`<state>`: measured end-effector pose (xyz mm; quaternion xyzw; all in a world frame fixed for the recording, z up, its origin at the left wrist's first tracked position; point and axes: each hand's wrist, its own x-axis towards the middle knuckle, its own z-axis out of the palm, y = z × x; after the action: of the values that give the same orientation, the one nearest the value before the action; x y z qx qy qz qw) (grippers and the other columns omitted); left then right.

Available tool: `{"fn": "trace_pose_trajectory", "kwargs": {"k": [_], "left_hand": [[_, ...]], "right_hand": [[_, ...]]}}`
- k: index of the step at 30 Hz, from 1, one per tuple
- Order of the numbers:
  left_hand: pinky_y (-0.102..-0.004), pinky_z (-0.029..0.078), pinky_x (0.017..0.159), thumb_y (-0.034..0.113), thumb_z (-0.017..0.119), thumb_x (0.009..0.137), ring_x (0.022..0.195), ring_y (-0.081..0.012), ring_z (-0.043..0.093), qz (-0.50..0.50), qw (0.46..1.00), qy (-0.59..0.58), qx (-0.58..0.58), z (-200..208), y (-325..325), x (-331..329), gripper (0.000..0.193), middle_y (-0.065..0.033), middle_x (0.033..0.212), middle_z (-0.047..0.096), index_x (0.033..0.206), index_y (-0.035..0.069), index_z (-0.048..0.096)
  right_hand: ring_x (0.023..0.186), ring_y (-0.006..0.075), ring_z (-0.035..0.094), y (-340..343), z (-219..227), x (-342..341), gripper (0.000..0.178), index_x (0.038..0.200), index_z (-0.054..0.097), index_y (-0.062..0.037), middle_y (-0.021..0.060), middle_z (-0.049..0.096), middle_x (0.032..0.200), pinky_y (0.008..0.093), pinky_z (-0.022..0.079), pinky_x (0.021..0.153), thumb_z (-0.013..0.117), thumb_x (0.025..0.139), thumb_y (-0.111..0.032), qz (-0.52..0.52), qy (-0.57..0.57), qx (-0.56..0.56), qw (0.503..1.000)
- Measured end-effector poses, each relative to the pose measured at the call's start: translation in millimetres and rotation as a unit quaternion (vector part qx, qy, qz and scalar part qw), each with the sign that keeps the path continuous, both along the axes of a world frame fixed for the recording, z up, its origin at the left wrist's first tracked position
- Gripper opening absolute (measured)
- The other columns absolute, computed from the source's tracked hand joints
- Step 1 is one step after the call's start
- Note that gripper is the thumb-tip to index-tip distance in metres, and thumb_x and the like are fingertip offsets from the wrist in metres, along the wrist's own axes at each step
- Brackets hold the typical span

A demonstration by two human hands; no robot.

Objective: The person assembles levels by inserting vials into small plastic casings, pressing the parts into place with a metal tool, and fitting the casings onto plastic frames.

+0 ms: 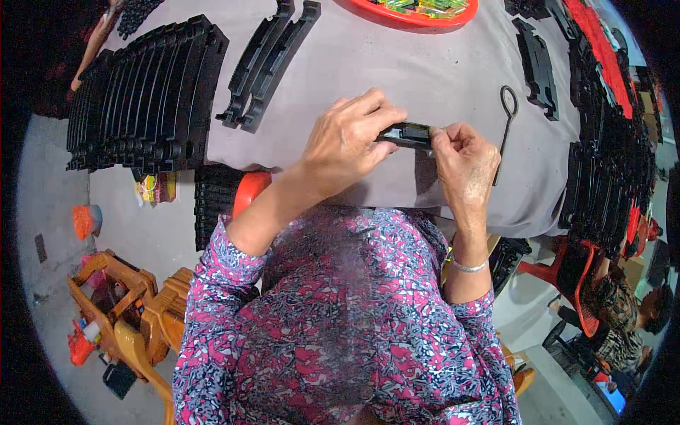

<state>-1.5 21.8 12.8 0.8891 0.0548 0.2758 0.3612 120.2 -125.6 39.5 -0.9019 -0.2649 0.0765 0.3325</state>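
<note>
Between my two hands, above the near part of the cloth-covered table (340, 71), is a small black plastic piece (409, 134) with a shiny recess. My left hand (350, 134) grips its left end between thumb and fingers. At the other end, the thumb and curled fingers of my right hand (466, 159) pinch it. Part of the piece is hidden by my fingers. Right of my right hand lies a thin metal rod (505, 131) with a looped end. Two long black plastic strips (273, 67) rest on the cloth beyond my left hand.
A red bowl (418, 23) of yellow-green and clear pieces stands at the far edge. Black strips (149, 92) are stacked at left; more black parts (602, 163) are piled at right. Another black strip (536, 67) lies nearby. Wooden chairs (131, 312) and other people (623, 304) are around.
</note>
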Motion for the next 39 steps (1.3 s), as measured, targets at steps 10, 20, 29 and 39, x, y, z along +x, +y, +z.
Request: {"fn": "trace_pose_trajectory", "kwargs": {"k": [10, 20, 29, 39], "left_hand": [[-0.0383, 0.051, 0.069, 0.003, 0.076, 0.072, 0.080, -0.0307, 0.063, -0.013, 0.998, 0.019, -0.051, 0, 3, -2, 0.032, -0.0128, 0.090, 0.061, 0.101, -0.001, 0.064], [-0.0396, 0.051, 0.069, 0.001, 0.077, 0.070, 0.080, -0.0317, 0.062, -0.013, 0.998, -0.008, -0.054, -1, -10, -2, 0.037, -0.0133, 0.090, 0.059, 0.105, 0.000, 0.063], [-0.0388, 0.052, 0.068, 0.001, 0.077, 0.070, 0.079, -0.0304, 0.063, -0.009, 0.997, -0.003, -0.070, -3, -12, -3, 0.039, -0.0129, 0.089, 0.058, 0.106, 0.001, 0.063], [-0.0397, 0.053, 0.070, 0.003, 0.076, 0.072, 0.082, -0.0311, 0.063, -0.016, 1.000, -0.015, -0.015, -1, -12, -4, 0.033, -0.0111, 0.093, 0.059, 0.103, 0.005, 0.066]], "right_hand": [[0.049, 0.0127, 0.050, -1, -1, -7, 0.024, 0.072, 0.064, 0.0026, 0.0116, 0.051, 0.053, 0.0333, 0.045, 0.053, 0.070, 0.084, -0.018, -0.036, 0.017, 0.045, 0.998], [0.053, 0.0099, 0.051, -4, 0, -9, 0.023, 0.076, 0.067, 0.0036, 0.0084, 0.055, 0.055, 0.0310, 0.044, 0.053, 0.071, 0.086, -0.016, -0.041, 0.022, 0.061, 0.997], [0.055, 0.0072, 0.046, -10, -13, -7, 0.023, 0.075, 0.065, 0.0035, 0.0038, 0.052, 0.054, 0.0295, 0.042, 0.052, 0.070, 0.086, -0.015, -0.058, 0.050, 0.108, 0.991], [0.051, 0.0166, 0.058, -8, -12, -10, 0.022, 0.077, 0.067, 0.0005, 0.0112, 0.060, 0.058, 0.0340, 0.047, 0.053, 0.071, 0.087, -0.018, -0.042, -0.032, 0.054, 0.997]]}}
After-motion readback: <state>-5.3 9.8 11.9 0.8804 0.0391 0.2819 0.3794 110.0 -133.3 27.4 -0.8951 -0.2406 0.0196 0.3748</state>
